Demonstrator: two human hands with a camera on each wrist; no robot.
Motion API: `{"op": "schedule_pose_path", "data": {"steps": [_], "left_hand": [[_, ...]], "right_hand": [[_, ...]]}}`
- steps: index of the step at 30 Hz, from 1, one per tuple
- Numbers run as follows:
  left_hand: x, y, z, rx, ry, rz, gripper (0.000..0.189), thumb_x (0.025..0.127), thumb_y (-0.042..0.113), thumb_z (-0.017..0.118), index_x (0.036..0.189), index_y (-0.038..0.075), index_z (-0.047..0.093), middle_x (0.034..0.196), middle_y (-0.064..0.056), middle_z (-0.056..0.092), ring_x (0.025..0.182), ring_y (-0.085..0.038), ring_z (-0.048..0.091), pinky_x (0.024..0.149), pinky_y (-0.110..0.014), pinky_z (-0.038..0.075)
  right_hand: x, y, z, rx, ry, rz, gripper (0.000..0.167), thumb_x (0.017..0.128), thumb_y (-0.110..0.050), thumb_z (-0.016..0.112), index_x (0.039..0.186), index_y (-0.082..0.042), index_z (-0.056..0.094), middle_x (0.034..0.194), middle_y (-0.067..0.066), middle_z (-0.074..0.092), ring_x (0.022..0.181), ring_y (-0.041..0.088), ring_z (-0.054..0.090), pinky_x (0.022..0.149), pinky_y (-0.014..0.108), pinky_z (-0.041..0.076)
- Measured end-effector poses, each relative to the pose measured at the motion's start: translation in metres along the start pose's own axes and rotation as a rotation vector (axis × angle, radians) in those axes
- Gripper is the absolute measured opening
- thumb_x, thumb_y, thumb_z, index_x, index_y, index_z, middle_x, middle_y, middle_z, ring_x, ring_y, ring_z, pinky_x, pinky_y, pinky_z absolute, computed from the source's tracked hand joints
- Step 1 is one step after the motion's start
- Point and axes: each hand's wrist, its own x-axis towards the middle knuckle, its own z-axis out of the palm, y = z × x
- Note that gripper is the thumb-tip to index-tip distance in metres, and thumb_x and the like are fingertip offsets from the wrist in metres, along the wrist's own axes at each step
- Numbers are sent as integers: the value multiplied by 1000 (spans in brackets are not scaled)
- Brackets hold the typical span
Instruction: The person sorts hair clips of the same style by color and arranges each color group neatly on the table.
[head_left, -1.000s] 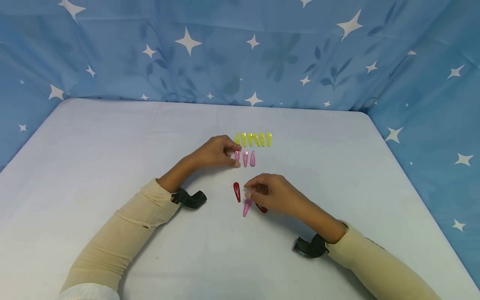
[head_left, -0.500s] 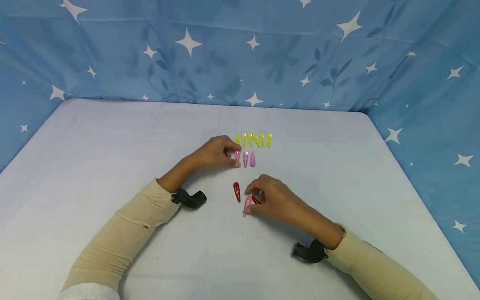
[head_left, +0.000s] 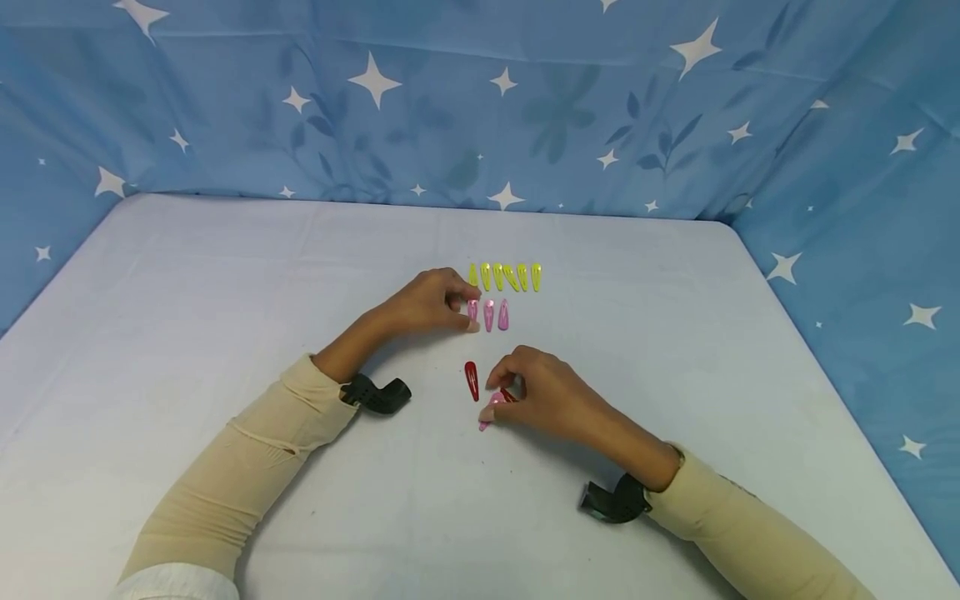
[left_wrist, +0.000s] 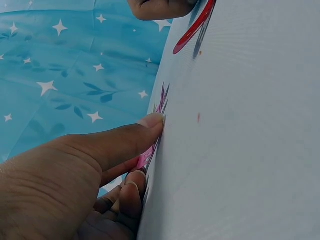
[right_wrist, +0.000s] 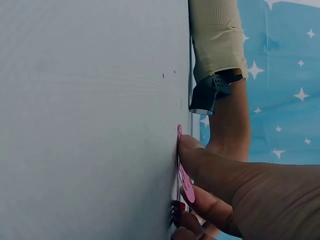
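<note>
My left hand (head_left: 427, 302) is at the left end of a short row of pink hair clips. Its thumb and fingertips pinch the leftmost pink hair clip (head_left: 472, 310) end to end on the white table. Lower down, my right hand (head_left: 551, 387) pinches another pink hair clip (head_left: 497, 400) between thumb and forefinger; the right wrist view shows this clip (right_wrist: 186, 186) slanting up from the surface. A red hair clip (head_left: 471, 381) lies to its left. Partly hidden under the right fingers is a second red clip (head_left: 508, 396).
Two more pink clips (head_left: 489, 316) lie right of the left fingertips. Behind them runs a row of several yellow hair clips (head_left: 498, 277). A blue star-patterned curtain (head_left: 450, 108) borders the white table (head_left: 375, 517) at the back and sides.
My right thumb and forefinger have closed on the lower pink clip, which has shifted slightly left and tilted. The left hand stays at its pink clip.
</note>
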Motion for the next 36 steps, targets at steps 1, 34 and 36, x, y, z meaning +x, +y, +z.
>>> {"op": "schedule_pose_path", "data": {"steps": [1, 34, 36], "left_hand": [[0, 0, 0, 1, 0, -1, 47, 81, 19, 81, 124, 5, 69, 93, -7, 58, 85, -18, 54, 76, -29, 43], [0, 1, 0, -7, -7, -14, 49, 81, 19, 81, 125, 5, 68, 96, -8, 58, 86, -19, 54, 76, -28, 43], [0, 1, 0, -4, -6, -8, 48, 81, 18, 80, 125, 4, 68, 95, -8, 58, 86, -19, 54, 76, -29, 43]], "right_hand": [[0, 0, 1, -15, -4, 1, 28, 75, -32, 87, 94, -19, 71, 87, -6, 58, 73, 10, 50, 62, 24, 45], [9, 16, -14, 224, 87, -13, 22, 94, -5, 65, 112, -10, 75, 92, 4, 68, 74, 16, 55, 60, 23, 47], [10, 17, -15, 225, 79, -13, 24, 94, -4, 63, 116, -8, 73, 91, 6, 66, 71, 17, 54, 59, 23, 46]]}}
